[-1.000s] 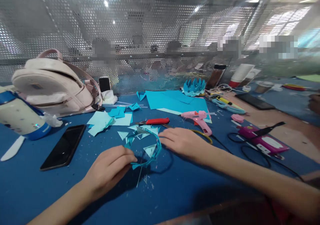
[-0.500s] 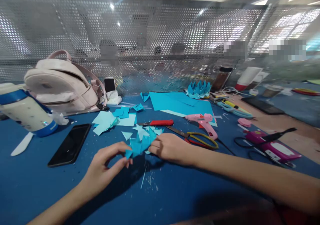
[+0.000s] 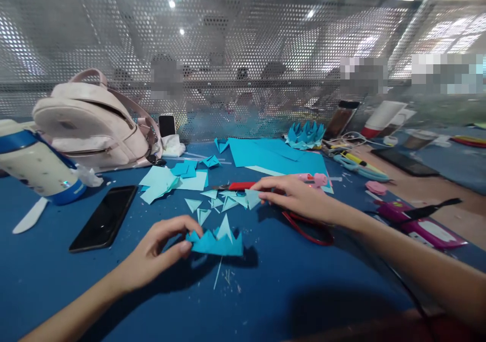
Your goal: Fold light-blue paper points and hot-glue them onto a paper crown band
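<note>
My left hand pinches one end of a small blue paper crown, whose pointed tips face up just above the table. A paler point stands up in its middle. My right hand is closed at the fingertips on a light blue paper triangle. Several more pale folded triangles lie between the hands. Behind them rests a red utility knife. Partly hidden by my right hand and forearm are scissors and a pink glue gun.
Pale paper squares, blue sheets and a larger pointed paper piece lie farther back. At left are a phone, a bottle and a backpack. Pliers and a magenta case lie at right.
My right hand has left the crown and moved up and right to the loose triangles, taking one. My left hand keeps the crown, which now shows its full front.
</note>
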A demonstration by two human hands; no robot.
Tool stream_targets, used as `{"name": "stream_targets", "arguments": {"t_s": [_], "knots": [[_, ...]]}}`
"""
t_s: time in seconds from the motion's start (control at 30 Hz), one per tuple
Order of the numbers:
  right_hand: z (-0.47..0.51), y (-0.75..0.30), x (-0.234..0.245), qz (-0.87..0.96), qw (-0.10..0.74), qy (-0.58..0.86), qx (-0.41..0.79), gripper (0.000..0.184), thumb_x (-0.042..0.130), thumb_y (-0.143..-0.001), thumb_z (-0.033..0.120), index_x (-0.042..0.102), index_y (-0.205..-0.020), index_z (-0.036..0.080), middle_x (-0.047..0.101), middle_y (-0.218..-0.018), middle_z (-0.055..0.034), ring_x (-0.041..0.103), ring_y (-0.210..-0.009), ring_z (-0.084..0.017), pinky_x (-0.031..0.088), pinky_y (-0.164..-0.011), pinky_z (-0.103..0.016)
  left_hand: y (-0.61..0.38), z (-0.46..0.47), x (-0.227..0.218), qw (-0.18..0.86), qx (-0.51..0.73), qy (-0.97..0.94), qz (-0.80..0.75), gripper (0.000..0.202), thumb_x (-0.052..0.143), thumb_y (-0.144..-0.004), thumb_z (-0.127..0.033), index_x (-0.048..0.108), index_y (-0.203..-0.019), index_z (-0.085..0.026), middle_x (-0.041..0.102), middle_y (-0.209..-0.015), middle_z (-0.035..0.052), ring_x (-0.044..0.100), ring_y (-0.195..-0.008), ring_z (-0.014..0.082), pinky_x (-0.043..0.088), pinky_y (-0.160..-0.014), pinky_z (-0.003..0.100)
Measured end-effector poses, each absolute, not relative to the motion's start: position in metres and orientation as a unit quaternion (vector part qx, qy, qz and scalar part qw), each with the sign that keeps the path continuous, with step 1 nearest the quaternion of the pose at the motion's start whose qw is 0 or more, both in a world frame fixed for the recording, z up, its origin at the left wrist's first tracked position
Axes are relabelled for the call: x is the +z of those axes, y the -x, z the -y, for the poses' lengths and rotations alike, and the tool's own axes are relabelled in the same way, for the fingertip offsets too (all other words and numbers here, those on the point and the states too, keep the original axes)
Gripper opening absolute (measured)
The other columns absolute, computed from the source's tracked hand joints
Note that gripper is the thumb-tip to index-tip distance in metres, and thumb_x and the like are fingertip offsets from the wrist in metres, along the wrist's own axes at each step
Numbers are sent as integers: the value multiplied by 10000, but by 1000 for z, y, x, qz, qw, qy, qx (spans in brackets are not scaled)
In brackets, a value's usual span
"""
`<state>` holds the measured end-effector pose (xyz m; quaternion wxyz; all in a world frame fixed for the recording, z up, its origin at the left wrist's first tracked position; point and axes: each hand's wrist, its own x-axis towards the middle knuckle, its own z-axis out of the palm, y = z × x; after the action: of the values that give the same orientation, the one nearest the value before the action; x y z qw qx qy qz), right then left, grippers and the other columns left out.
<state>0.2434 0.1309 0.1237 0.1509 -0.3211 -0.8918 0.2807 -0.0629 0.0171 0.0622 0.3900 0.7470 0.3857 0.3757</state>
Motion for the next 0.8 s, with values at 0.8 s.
{"name": "stream_targets", "arguments": {"t_s": [0.8], "knots": [[-82,-193,130,952,161,173,195,127,607,-934,217,677,-847,155,670,-800,-16,601,-740,-127,409,-668,-234,46,-4,49,-17,343,-887,-307,359,391,-1004,-443,580,-891,-160,519,-659,31,456,-613,181,348,-590,312]]}}
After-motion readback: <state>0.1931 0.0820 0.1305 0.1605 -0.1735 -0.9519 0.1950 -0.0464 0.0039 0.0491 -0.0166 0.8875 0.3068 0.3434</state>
